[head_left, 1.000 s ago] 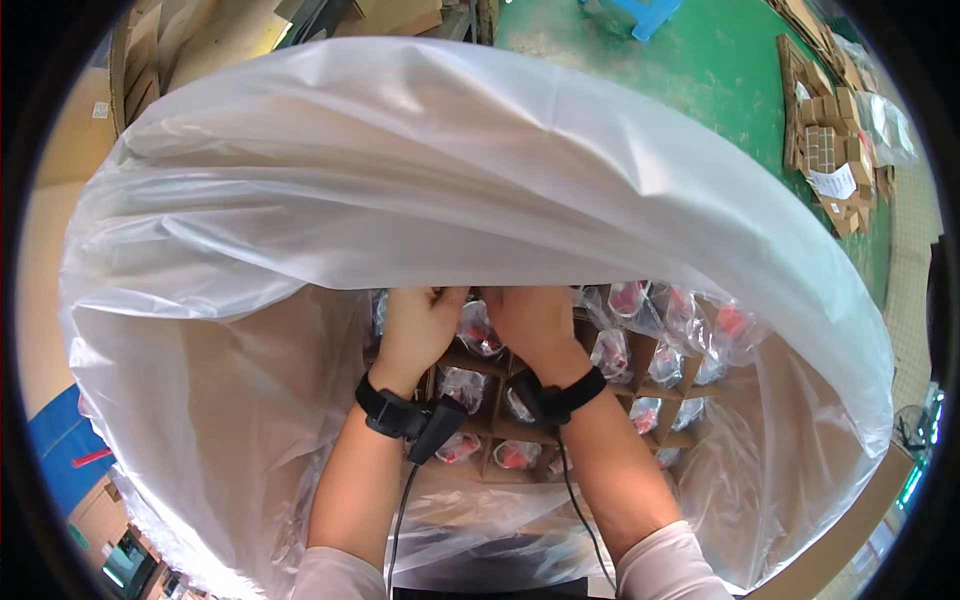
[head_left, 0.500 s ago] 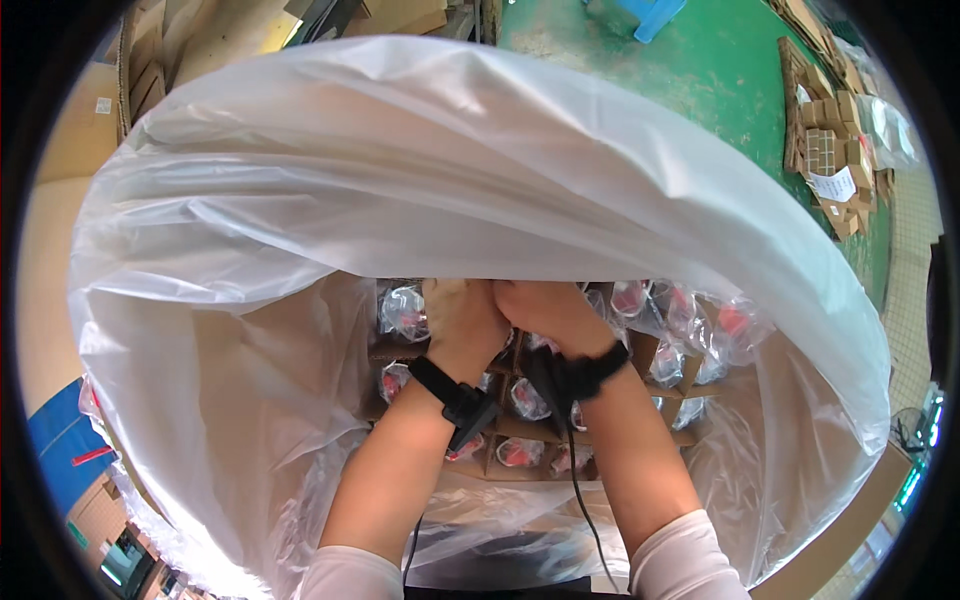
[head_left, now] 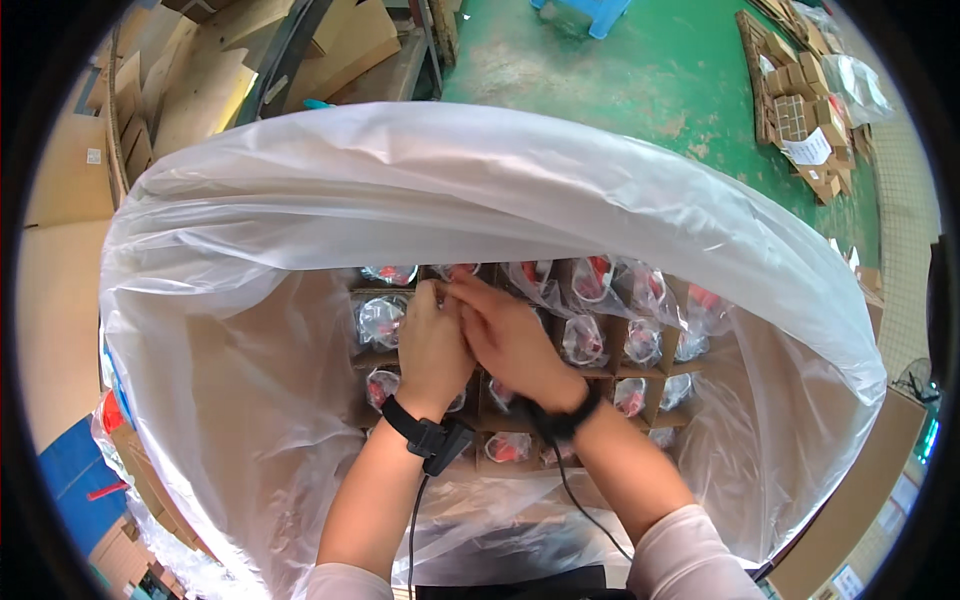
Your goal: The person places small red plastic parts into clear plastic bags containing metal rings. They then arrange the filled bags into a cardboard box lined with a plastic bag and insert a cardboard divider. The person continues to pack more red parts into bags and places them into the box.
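Both hands are down inside the plastic liner (head_left: 500, 190), over a cardboard grid (head_left: 376, 359). The left hand (head_left: 437, 345) and right hand (head_left: 508, 338) are pretty much pressed together, fingers curled in, and I honestly can't tell if they're pinching anything. Nearest clear bag (head_left: 460, 270) with red in it sits right by the fingertips at 12 o'clock. Second bag (head_left: 381, 322) is just off the left hand at 9, third bag (head_left: 584, 340) near the right hand at 3.
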Action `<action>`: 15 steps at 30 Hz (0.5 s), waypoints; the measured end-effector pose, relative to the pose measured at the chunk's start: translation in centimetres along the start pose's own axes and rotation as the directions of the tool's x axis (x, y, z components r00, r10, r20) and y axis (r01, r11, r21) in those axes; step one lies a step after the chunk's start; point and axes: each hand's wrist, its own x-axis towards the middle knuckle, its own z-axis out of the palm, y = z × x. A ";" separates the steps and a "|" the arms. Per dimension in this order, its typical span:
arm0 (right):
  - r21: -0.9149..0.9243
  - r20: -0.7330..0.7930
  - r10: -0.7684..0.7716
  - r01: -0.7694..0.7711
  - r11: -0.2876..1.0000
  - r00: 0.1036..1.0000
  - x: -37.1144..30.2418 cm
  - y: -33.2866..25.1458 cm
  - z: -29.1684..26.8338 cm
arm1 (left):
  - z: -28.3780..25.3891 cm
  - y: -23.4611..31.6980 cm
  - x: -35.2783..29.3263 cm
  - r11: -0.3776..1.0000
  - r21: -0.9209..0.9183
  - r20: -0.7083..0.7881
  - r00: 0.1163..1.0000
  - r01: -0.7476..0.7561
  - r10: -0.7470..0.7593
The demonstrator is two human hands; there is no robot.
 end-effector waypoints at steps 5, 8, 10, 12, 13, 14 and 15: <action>0.085 -0.151 0.660 -0.656 0.750 0.735 -6.0 1.5 -5.4 | 1.5 3.1 2.8 0.976 -0.163 -0.063 0.989 -0.145 0.136; -0.096 -0.290 0.359 -0.400 0.911 0.887 -4.4 1.7 -5.8 | 3.9 2.8 3.0 0.981 -0.055 0.031 0.982 -0.185 0.187; -0.397 -0.291 0.038 -0.157 0.904 0.956 -3.6 3.6 -4.7 | 4.7 2.1 2.7 0.994 0.059 0.170 0.982 -0.096 0.085; -0.526 -0.214 -0.018 -0.099 0.845 0.977 -2.8 5.4 -3.9 | 4.7 1.7 2.3 0.997 0.002 0.076 0.994 -0.076 0.076; -0.556 -0.183 0.001 -0.104 0.825 0.983 -2.4 6.3 -4.0 | 4.3 2.1 2.4 0.997 -0.078 0.095 0.995 -0.027 0.034; -0.570 -0.159 0.025 -0.113 0.814 0.987 -1.8 6.9 -4.0 | 3.9 2.0 2.5 0.988 -0.154 0.109 0.994 0.029 -0.012; -0.573 -0.130 0.049 -0.115 0.811 0.990 -0.9 7.1 -3.9 | 4.4 1.0 2.5 0.987 -0.071 -0.015 0.990 -0.143 0.142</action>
